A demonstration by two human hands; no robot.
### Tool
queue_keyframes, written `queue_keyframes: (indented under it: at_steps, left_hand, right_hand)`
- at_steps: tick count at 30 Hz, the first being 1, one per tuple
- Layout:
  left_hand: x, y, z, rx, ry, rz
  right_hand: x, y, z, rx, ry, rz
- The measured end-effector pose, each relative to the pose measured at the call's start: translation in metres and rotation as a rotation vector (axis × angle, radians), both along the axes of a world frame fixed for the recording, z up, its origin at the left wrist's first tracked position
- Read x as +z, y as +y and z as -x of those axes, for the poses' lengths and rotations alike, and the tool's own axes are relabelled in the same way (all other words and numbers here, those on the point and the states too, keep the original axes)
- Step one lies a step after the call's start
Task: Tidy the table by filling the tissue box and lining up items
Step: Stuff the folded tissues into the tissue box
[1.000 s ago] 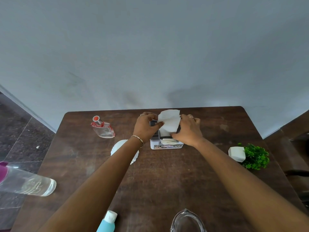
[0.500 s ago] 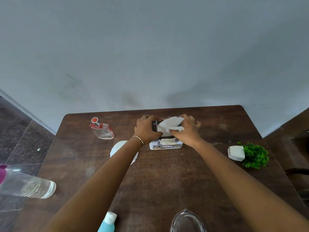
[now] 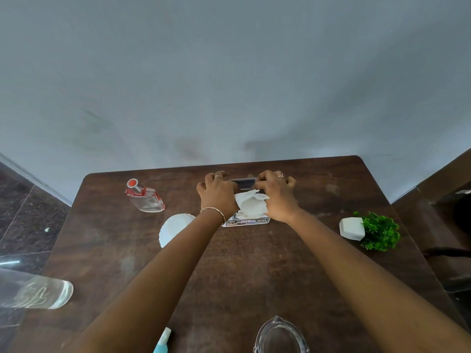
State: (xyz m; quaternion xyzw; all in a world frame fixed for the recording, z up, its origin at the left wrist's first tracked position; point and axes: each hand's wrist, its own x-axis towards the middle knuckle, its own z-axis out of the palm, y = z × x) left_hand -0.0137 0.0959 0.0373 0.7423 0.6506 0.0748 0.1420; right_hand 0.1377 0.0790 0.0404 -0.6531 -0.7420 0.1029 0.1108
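I count on the brown table (image 3: 254, 276) one tissue box (image 3: 248, 221), one white tissue (image 3: 251, 205), two hands, left hand (image 3: 218, 194) and right hand (image 3: 276, 193), three bottles, one glass jug (image 3: 280, 336), one small plant (image 3: 372, 231) and one white dish (image 3: 174, 229).

The dark brown wooden table (image 3: 244, 263) lies bare across its middle, between the two forearms, and along the far edge beside the grey wall (image 3: 229, 72). On the left stand a clear glass bottle with a red cap (image 3: 146, 197) and a white ribbed dish (image 3: 173, 229). A white pot with a green plant (image 3: 369, 229) lies well right. A clear glass jug (image 3: 280, 337) and a light blue bottle with a white cap (image 3: 161, 342) crowd the near edge.
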Motion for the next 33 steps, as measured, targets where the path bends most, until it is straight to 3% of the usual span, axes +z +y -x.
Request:
queue_keyframes:
  at_steps: [7,16,23,33]
  left_hand:
    - [0.002,0.004,0.010,-0.039,-0.030,0.053]
    - [0.008,0.008,0.013,0.008,-0.290,0.007]
    - [0.014,0.018,0.014,0.025,-0.341,0.110]
    - [0.013,0.023,0.024,0.053,-0.371,0.139]
  right_hand:
    - [0.002,0.001,0.004,0.015,-0.104,0.033]
    - [0.005,0.010,-0.003,-0.024,-0.037,0.052]
    - [0.006,0.015,-0.004,-0.003,-0.034,0.064]
    - [0.002,0.010,-0.004,-0.102,0.157,-0.016]
